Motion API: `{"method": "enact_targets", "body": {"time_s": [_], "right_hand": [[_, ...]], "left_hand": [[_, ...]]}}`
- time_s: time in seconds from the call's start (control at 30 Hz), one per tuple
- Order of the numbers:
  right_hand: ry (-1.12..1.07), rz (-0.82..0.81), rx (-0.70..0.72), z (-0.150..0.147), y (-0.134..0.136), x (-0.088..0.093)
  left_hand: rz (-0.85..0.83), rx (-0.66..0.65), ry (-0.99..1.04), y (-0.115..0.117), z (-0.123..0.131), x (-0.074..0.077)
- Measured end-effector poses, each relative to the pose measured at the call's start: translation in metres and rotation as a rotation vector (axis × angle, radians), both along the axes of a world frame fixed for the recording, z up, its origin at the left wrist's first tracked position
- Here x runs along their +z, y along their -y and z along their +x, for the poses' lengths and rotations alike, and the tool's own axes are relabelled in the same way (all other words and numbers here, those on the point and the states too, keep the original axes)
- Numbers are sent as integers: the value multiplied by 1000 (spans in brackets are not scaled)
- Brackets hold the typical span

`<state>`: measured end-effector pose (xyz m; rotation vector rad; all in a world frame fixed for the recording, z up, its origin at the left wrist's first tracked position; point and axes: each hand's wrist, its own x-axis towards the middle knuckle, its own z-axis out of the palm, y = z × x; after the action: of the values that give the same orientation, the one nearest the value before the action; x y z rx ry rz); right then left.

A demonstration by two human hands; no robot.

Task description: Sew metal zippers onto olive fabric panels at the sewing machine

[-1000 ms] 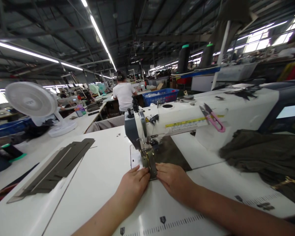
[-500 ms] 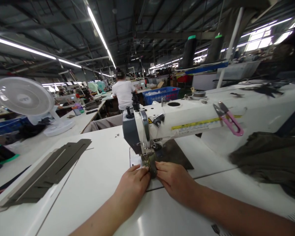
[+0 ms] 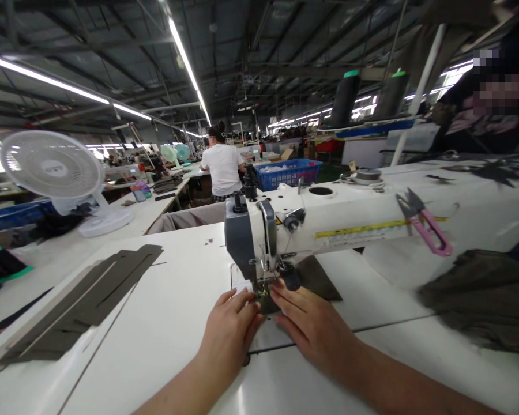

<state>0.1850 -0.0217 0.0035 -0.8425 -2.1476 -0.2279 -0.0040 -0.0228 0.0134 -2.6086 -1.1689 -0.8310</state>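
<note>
- Far left: a white fan [image 3: 52, 167] is set on the neighbouring table.
- Left: flat dark strips [image 3: 112, 288] are laid in an overlapping stack on the worktable [image 3: 168, 323], well apart from the hands.
- Centre left: the left hand [image 3: 227, 331] is rested palm down, its fingertips laid at the near left edge of the cloth piece; whether an edge is pinched cannot be told.
- Centre: the cloth piece [image 3: 267, 305] is held flat between the hands, in front of and partly beneath the needle area of the sewing machine [image 3: 240, 230]. The upright fold seen between the hands a second ago is no longer shown, and less cloth is left in front; it is judged that the piece has been fed further through.
- Centre right: the right hand [image 3: 318, 323] is unclenched. Its fingers have been brought closer to the needle area and its thumb is now spread apart, so guidance by light pressure is suggested, with little clearance.
- Right: pink-handled snips [image 3: 428, 227] are lodged against the machine arm; below, dark fabric [image 3: 480, 300] is heaped.
</note>
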Motion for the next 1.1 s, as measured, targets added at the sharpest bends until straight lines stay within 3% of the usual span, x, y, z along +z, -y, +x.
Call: {"method": "enact_targets", "body": {"time_s": [0.2,0.87,1.1], "right_hand": [[61,-127,50,-6,-13,-8],[62,-234,57,-5,-23,-6],[48,-202,56,-6,-23,-8]], "left_hand": [[37,-90,-45,-9,-2,-2],[50,-56,-78,-19,0,-3],[55,-40,-55,-20,0,-7]]}}
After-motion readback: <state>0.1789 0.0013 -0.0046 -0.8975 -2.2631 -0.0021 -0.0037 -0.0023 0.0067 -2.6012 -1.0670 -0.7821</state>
